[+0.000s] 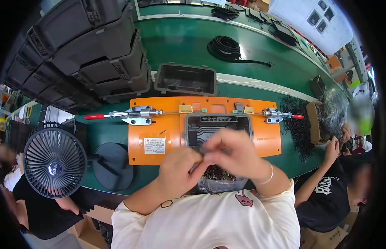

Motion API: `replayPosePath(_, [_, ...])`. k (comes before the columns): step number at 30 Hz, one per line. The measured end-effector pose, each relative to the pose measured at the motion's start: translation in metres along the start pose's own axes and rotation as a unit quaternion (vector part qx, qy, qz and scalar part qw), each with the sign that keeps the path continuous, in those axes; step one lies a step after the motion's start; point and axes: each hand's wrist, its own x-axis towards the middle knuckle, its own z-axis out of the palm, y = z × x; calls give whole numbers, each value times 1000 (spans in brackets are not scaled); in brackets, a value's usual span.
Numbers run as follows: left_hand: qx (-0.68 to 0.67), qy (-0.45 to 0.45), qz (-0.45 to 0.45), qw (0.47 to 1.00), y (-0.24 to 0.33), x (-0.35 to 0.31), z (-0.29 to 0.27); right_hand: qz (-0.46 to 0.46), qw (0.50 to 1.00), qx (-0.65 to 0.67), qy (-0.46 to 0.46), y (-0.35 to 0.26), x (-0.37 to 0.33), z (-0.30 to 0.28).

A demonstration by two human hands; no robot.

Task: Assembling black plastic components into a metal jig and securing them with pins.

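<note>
Head view: a fan [55,162] stands left of the orange jig [267,142]; left hand [178,169] and right hand [237,154] partly block the grey housing [220,128] (seated there). Between the hands, left fingers pinch a dark piece [201,150], small, mostly hidden; whether right fingers grip it, I cannot tell.

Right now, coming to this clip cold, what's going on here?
A person's left hand and right hand meet, fingertips together, in front of an open grey housing set in an orange fixture. Whatever is in their grip is too small and blurred to tell. Below the hands, small metal pieces lie with clear plastic. A red-handled clamp stands on each side of the fixture. At right, a co-worker's hands are beside a clear plastic bag.
</note>
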Motion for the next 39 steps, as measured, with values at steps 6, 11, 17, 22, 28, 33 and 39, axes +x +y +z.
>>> replayPosePath(6, [169, -59, 12, 984, -18, 6, 13, 45, 994, -20, 101, 29, 74, -30])
replayPosePath(11, [205, -88, 13, 975, -25, 0, 19, 77, 986, -138, 53, 39, 98, -35])
replayPosePath(17, [202, -125, -3, 971, -25, 0, 17, 68, 987, -145, -9, 36, 107, -44])
replayPosePath(22, [186, -138, -16, 973, -25, 2, 17, 90, 976, -188, -60, 24, 115, -47])
replayPosePath(28, [197, -143, -1, 970, -25, 1, 17, 183, 954, -227, -65, 8, 127, -47])
replayPosePath(33, [192, -141, -2, 971, -24, 2, 16, 181, 945, -236, -133, 12, 135, -46])
replayPosePath(39, [156, -126, -13, 980, -25, 1, 9, 138, 956, -243, -86, 23, 127, -45])
